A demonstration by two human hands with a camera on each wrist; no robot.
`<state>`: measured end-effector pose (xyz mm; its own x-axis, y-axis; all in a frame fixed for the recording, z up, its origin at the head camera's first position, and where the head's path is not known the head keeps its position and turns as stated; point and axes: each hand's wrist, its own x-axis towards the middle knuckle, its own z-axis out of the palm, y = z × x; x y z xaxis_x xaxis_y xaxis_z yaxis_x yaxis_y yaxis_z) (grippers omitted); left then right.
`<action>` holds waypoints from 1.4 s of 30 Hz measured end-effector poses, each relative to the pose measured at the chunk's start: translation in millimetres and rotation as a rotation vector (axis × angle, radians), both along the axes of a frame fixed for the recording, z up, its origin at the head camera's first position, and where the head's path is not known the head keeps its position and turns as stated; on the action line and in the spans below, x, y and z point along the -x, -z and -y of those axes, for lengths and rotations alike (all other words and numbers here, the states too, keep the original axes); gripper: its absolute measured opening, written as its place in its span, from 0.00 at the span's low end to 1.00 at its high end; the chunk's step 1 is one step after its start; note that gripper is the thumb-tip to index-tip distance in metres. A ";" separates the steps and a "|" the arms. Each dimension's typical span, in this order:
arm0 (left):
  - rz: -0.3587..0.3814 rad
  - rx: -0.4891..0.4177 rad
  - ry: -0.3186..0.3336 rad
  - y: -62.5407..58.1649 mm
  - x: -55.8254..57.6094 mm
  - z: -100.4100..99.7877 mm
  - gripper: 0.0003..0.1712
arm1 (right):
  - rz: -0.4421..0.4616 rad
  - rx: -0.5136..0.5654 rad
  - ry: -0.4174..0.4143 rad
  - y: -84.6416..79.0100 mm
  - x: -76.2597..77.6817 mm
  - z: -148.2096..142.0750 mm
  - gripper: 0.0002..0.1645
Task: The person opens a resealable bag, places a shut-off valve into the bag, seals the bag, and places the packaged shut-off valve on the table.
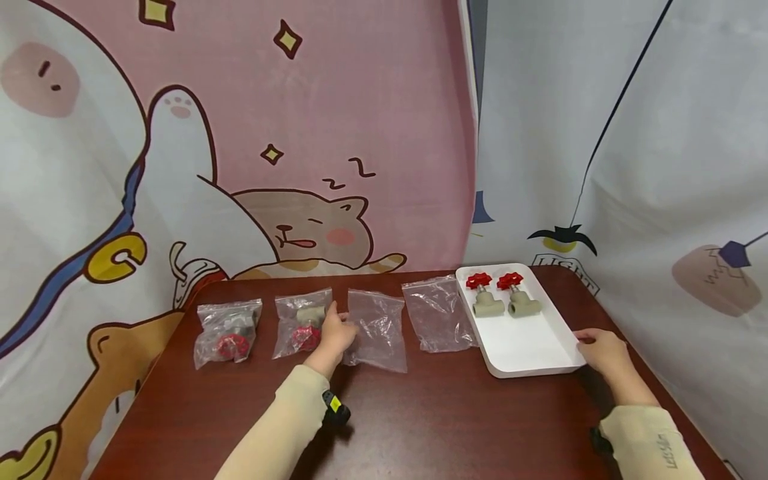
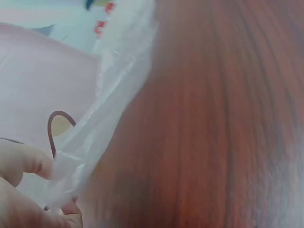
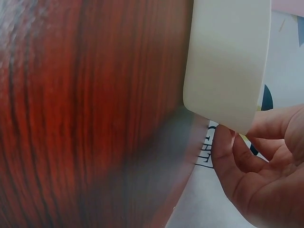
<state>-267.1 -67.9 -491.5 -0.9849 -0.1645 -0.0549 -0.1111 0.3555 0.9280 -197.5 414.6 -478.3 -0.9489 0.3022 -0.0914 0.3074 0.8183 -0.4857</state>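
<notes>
four bags (image 1: pixel 381 330) lie on the table (image 1: pixel 432 427) left of a tray (image 1: pixel 528 353) with two valves (image 1: pixel 489 305) in its far half.

Two long sleeves covered the person's arms, both a pale cream: the left sleeve (image 1: pixel 279 427) smooth and plain, the right sleeve (image 1: pixel 648 443) marked with small dark lettering (image 1: pixel 667 452), too small to read surely. At the left wrist sat a compact black device (image 1: pixel 341 415) with a bright yellow patch (image 1: pixel 335 404). Another dark device (image 1: pixel 601 441) showed partly at the right cuff's left edge. The left hand (image 1: pixel 337 333) and right hand (image 1: pixel 605 355) were bare.
</notes>
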 end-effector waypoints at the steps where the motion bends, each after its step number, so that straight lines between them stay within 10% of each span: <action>1: 0.029 -0.074 -0.011 -0.5 0.3 0.0 0.49 | 0.003 0.001 -0.001 -0.4 -0.2 0.0 0.20; 5: 0.067 -0.232 -0.034 -0.8 1.5 -0.2 0.40 | 0.006 -0.004 -0.008 -1.3 -0.8 -0.3 0.21; 14: 0.005 -0.280 -0.029 -4.3 0.1 0.3 0.19 | 0.023 0.006 0.016 -1.3 0.7 1.3 0.21; 30: -0.077 -0.445 0.050 -20.3 0.1 7.7 0.16 | 0.024 0.011 0.024 -0.4 3.2 0.3 0.21; 42: -0.185 -0.357 0.176 -41.8 -8.1 20.1 0.16 | 0.043 0.045 0.031 -1.1 3.5 0.3 0.22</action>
